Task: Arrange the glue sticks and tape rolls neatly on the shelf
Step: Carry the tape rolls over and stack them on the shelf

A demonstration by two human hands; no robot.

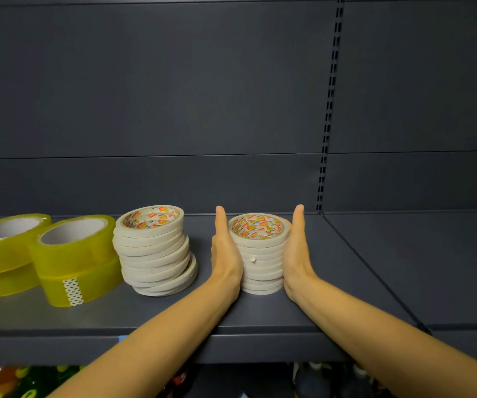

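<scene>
Tape rolls in a straight white stack (260, 262) stand on the grey shelf (332, 268), pressed between the left hand (226, 254) and right hand (297, 251), fingers straight and together, flat against its sides. Left of it stands a leaning white stack (154, 254), then yellow tape rolls (73, 257) farther left.

A slotted upright (330, 96) divides dark grey panels (159, 81).

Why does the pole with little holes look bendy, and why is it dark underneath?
Head view: the wide-angle lens bows the slotted upright; light reaches the shelf and tape stacks, while the goods under the shelf sit in shadow, dim and blurry.
</scene>
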